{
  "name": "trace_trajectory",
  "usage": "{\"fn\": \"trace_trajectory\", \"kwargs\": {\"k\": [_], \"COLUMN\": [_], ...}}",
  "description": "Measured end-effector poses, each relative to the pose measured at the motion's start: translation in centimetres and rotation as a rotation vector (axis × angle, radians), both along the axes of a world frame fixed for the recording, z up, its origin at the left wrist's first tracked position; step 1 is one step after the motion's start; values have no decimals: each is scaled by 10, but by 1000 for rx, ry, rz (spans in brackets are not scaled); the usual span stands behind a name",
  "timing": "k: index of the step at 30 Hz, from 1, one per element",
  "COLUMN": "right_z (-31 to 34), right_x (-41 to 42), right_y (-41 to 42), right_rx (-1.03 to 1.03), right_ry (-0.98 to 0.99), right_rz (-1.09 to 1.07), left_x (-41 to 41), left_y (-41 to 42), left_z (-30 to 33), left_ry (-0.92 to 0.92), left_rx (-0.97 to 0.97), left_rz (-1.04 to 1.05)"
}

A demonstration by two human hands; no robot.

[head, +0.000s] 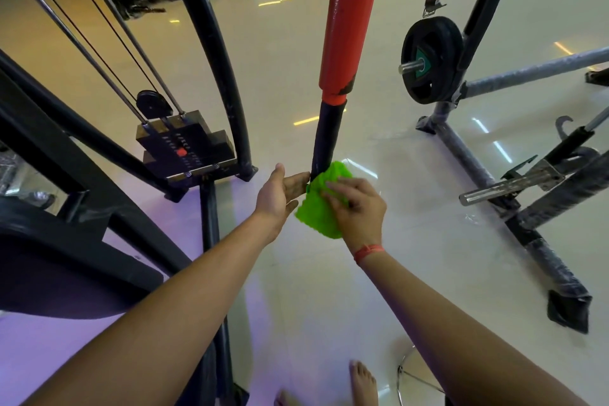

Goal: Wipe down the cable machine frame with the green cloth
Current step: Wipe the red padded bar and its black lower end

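Observation:
A bright green cloth [321,208] sits at the lower end of a black upright post [326,138] of the cable machine, below its red padded sleeve [349,23]. My right hand [357,208] grips the cloth from the right, fingers curled over it. On the left, my left hand [280,194] is held with straight fingers, the fingertips touching the cloth and the post's base.
The weight stack [188,148] with cables and a curved black frame tube [227,76] stands to the left. A rack with a black weight plate [431,59] and wrapped bars stands to the right. My bare feet [362,386] are on the glossy floor below.

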State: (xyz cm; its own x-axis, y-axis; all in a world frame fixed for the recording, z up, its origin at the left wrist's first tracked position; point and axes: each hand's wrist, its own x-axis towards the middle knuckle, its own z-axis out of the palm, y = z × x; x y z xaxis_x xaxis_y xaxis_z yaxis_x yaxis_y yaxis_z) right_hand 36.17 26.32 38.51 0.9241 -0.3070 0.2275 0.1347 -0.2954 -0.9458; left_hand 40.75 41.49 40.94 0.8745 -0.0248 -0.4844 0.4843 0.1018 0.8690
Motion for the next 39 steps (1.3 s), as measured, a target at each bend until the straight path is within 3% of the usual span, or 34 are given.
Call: {"fn": "trace_trajectory", "kwargs": {"k": [3,6,8,12,15,18,20,22,25,29,31,33,35,37,39], "right_z": [-7,16,24,-7,4,36,36,22,31,41,16,0,4,25,37], "right_x": [-10,1,12,13,17,33,37,33,34,44,46,41,38,34,29], "right_y": [-7,-4,-2,4,2,-9,-14,-12,-22,-46,-54,-62,-66,-63,-49], "right_rx": [-189,-310,-432,-919,-965,-867,-903,-1034,-969,-940,-1050,-1018,-691,-349,-167], "right_ry": [34,-279,-442,-346,-396,-513,-429,-297,-221,-385,-224,21,78,-48,-135], "right_rz": [109,-6,32,262,287,79,39,161,200,10,168,304,167,-134,-257], "left_x": [-1,-3,-6,-7,-7,-5,-3,3,12,16,17,19,21,23,23], "left_y": [4,8,10,12,10,4,-1,-4,-13,-29,-36,-41,-41,-37,-32], "left_z": [-9,-14,-16,-28,-36,-41,-43,-45,-41,-31,-32,-32,-34,-41,-49], "left_ry": [28,71,88,95,105,113,116,112,118,119,125,124,118,125,129], "left_rx": [-11,-80,-104,-147,-171,-152,-146,-173,-190,-206,-203,-181,-165,-168,-172], "left_rz": [26,36,43,26,34,43,20,3,-8,-46,-45,-48,-56,-47,-51]}}
